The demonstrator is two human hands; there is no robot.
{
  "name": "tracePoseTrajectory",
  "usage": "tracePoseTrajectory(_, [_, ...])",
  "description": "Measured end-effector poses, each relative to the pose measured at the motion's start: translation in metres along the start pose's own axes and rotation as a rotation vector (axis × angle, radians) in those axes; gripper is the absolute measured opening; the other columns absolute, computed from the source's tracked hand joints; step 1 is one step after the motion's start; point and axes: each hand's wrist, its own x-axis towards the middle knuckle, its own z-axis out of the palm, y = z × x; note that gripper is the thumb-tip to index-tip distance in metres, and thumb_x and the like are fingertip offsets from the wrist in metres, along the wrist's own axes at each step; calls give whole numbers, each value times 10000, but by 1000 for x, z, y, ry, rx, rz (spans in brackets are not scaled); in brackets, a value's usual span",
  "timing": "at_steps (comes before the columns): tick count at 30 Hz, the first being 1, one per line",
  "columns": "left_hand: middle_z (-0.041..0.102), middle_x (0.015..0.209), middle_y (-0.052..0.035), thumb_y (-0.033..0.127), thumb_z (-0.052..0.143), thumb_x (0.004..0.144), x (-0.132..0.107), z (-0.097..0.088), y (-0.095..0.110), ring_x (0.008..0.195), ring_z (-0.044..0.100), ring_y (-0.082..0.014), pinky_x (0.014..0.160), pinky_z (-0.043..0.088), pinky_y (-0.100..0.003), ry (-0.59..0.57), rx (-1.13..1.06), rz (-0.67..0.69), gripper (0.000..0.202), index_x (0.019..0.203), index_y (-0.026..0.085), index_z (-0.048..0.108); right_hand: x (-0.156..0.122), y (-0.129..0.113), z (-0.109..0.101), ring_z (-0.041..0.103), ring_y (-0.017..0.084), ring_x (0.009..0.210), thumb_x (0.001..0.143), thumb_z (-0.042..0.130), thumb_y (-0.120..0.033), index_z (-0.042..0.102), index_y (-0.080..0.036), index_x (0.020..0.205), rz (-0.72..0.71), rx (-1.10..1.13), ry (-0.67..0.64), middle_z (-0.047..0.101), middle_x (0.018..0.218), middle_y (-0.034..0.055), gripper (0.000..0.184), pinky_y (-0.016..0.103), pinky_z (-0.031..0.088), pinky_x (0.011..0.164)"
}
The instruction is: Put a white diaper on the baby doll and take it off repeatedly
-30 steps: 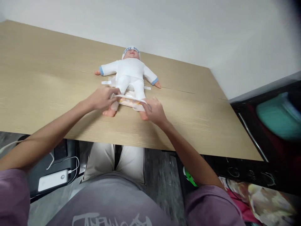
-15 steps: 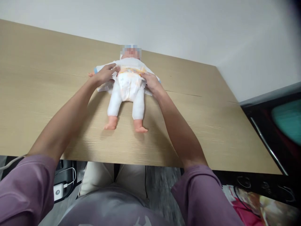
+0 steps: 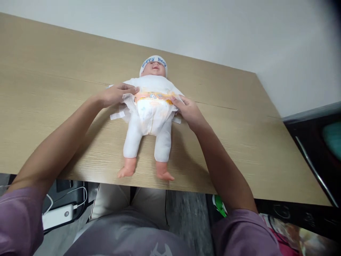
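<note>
I am holding the diaper by its front panel, left hand and right hand each pinching one side. It is covering the doll on the surface; both side tabs are lying unfastened.

Both hands on diaper

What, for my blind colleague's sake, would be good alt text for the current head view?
A person's left hand and right hand hold the front of a white diaper against the belly of a doll lying face up on a wooden table. The doll wears white clothes and a "Happy Baby" cap; the diaper's tabs stick out unfastened at either side.
</note>
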Motion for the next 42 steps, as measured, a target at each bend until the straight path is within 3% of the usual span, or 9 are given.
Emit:
tracePoseTrajectory(2, [696,846,-89,640,728,1032,2,-7,9,843,692,-276,802,570,-440,-27,84,-60,446,875,222,743,-2,6,-5,779,273,862,860,822,-894,798,-262,1010,-64,-75,113,846,966,61,650,441,688,805])
tracePoseTrajectory(4, [726,889,-86,586,755,1016,4,-11,17,906,706,-295,871,585,-467,93,205,-63,360,923,238,740,-9,13,-9,764,256,817,904,794,-838,785,-246,1025,-127,-174,244,835,930,65,604,429,671,808])
tracePoseTrajectory(8, [805,1214,-108,537,715,1055,2,10,42,1198,708,-341,1107,570,-527,344,406,179,294,1163,266,754,-39,29,-14,723,229,769,1028,700,-650,763,-240,1032,-215,-459,382,814,928,67,414,418,634,839])
tracePoseTrajectory(13, [761,1386,-128,500,645,1103,3,73,74,1421,618,-390,1273,450,-594,193,577,434,309,1252,257,763,-55,52,-15,703,272,899,984,728,-611,671,-257,955,-271,-670,391,766,991,96,360,456,603,935])
tracePoseTrajectory(18, [732,1435,-165,564,735,1036,9,113,71,1493,530,-485,1280,383,-690,95,693,451,414,1285,238,788,-50,57,-15,662,282,858,923,797,-675,591,-281,869,-86,-676,337,686,829,38,448,444,566,899])
tracePoseTrajectory(23, [698,1508,-145,567,864,904,9,117,61,1527,474,-543,1282,353,-733,122,714,425,526,1331,269,793,-54,46,-21,576,234,752,957,735,-669,557,-279,754,-39,-618,228,639,750,16,474,368,473,761])
tracePoseTrajectory(30, [674,1530,-161,544,906,859,8,117,63,1525,462,-567,1269,358,-746,109,730,404,584,1349,250,782,-40,21,-33,440,176,684,940,673,-820,551,-275,729,-103,-180,149,463,701,-35,597,329,393,662])
tracePoseTrajectory(37, [694,1470,-172,517,900,843,10,120,61,1475,508,-537,1231,409,-706,157,767,420,642,1388,238,710,-8,-11,19,495,181,708,1045,628,-739,531,-281,811,-193,-198,94,507,731,-32,524,337,482,717])
tracePoseTrajectory(42, [725,1409,-185,483,859,865,8,121,61,1399,559,-534,1164,450,-685,169,738,413,554,1325,218,701,-23,-18,44,626,212,864,1081,619,-624,619,-286,1074,-271,-247,155,666,982,26,337,365,579,838])
